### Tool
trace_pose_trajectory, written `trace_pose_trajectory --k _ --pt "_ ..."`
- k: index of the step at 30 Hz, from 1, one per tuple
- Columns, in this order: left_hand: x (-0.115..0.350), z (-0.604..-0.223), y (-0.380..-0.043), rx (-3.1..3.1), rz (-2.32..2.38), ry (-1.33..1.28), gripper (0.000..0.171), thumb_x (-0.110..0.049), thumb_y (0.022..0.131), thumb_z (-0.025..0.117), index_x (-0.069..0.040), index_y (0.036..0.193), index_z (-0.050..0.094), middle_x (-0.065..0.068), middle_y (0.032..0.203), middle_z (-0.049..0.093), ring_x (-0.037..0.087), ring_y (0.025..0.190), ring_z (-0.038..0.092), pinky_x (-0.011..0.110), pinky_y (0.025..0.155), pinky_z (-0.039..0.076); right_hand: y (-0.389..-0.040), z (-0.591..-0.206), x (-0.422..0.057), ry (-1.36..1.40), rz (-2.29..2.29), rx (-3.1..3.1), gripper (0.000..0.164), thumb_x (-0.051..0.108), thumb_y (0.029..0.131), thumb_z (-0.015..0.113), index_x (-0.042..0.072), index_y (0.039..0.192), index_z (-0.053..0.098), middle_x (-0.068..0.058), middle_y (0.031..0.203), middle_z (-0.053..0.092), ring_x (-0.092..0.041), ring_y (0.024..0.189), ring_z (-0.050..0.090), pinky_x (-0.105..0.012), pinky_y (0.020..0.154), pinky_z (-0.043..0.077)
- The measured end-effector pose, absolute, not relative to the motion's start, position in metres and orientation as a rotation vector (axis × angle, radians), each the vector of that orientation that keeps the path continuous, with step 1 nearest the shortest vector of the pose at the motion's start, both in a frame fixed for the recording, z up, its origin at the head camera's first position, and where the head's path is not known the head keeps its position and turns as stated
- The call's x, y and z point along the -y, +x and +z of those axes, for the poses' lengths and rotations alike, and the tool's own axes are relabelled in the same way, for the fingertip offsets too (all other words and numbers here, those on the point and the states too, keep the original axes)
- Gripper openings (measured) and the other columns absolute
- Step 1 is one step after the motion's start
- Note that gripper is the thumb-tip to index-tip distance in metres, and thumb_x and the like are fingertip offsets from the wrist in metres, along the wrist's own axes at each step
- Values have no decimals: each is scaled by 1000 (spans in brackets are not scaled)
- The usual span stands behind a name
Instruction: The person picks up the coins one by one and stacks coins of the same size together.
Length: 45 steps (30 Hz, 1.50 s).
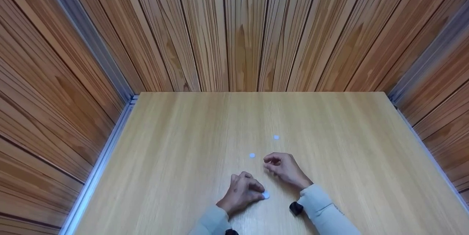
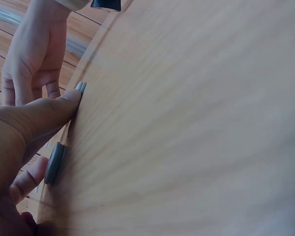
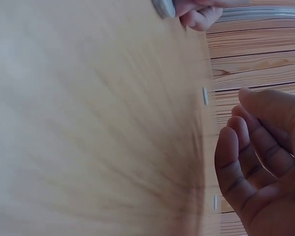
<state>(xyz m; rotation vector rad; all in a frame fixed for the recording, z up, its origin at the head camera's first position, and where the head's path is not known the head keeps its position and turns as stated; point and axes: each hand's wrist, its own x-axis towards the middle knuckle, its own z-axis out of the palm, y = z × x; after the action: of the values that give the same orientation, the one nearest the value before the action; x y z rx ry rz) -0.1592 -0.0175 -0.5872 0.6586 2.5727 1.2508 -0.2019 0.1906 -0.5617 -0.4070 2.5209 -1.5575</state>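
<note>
A small white disc (image 1: 266,195) is pinched between the thumb and finger of my left hand (image 1: 242,193), low at the table's near part. In the right wrist view that disc (image 3: 164,7) shows at the top edge, beside the left fingertips. My right hand (image 1: 287,169) hovers above the table with its fingers loosely bent, holding nothing. Just left of its fingertips lies a second white disc (image 1: 252,155). Farther back is a small white squarish piece (image 1: 276,137). One thick-edged disc (image 2: 55,163) appears near the left fingers in the left wrist view.
The pieces lie on a light wooden table (image 1: 176,129). Wood-plank walls (image 1: 242,30) rise behind it and at both sides. Metal rails (image 1: 99,187) run along its side edges. Dark wrist-worn devices (image 1: 296,208) sit at the light sleeves (image 1: 322,205).
</note>
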Motion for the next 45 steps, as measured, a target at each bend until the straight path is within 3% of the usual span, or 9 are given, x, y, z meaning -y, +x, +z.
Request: trace_pose_trajectory --k 7,18,26,39,45 --pt "17 -589 -159 -2597 1257 722 13 -27 77 86 -25 89 80 -26 82 69 1 93 47 37 82 24 -213 -565 -189 -427 -1580 -2535 16 4 91 72 -4 105 71 -9 89 69 -23 65 63 -23 53 49" --pt "17 -588 -162 -2567 1228 679 13 -27 78 86 -26 90 80 -26 80 68 2 90 46 38 81 23 -225 -566 -182 -427 -1550 -2568 17 6 91 72 -1 106 72 -6 88 70 -15 67 62 -23 53 49" --pt "18 -588 -162 -2559 1244 692 12 -28 79 86 -25 90 81 -26 78 67 2 91 45 39 82 23 -238 -566 -172 -475 -1483 -2612 17 6 89 74 1 105 73 -4 94 71 -16 83 64 -25 72 50" --pt "18 -586 -162 -2573 1219 685 12 -28 80 85 -25 90 81 -27 78 66 2 92 45 38 81 23 -248 -569 -160 -514 -1372 -2602 21 9 90 74 3 110 73 -4 101 71 -19 91 62 -42 83 50" --pt "18 -586 -162 -2560 1216 653 11 -26 80 85 -25 90 81 -26 78 66 3 91 45 39 81 23 -249 -570 -156 -475 -1364 -2603 20 7 90 74 5 110 74 -4 102 72 -19 92 62 -42 83 50"
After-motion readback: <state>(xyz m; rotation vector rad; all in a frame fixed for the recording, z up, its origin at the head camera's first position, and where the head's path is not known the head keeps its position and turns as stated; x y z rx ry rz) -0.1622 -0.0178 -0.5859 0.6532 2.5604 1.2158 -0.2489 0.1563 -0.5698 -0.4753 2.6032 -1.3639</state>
